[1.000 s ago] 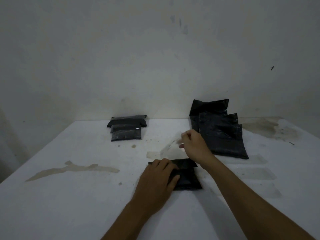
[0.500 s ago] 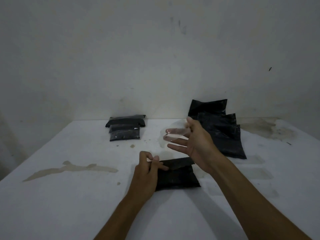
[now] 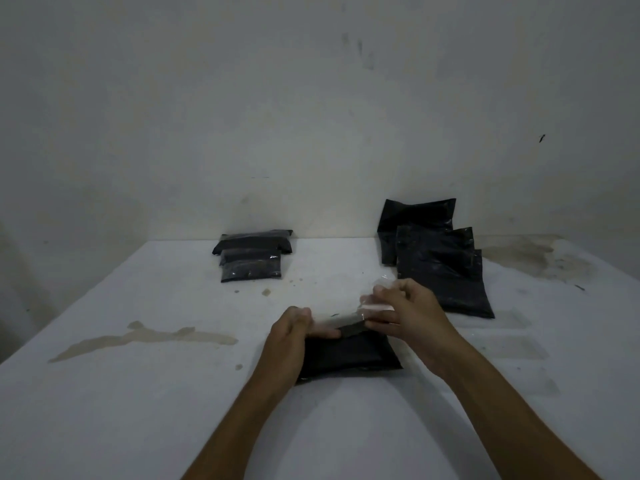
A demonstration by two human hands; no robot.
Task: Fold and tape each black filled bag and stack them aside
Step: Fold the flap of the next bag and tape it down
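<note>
1. Head view, why: you hold a clear strip of tape (image 3: 341, 318) stretched between both hands just above the folded black plastic filled bag (image 3: 349, 355) at lower centre, presumably so it comes down flat across the folded flap.
2. Your left hand (image 3: 289, 336) pinches the strip's left end; your right hand (image 3: 405, 311) pinches the right end, fingers curled.
3. Taped, folded black bags (image 3: 252, 254) are stacked upper left of centre, likely the finished pile; unfolded black bags (image 3: 436, 261) overlap at upper right by the wall, probably waiting.
4. Head view, where: the bag lies on the stained white table (image 3: 138, 393) directly below and between your hands, your left wrist covering its left edge.
</note>
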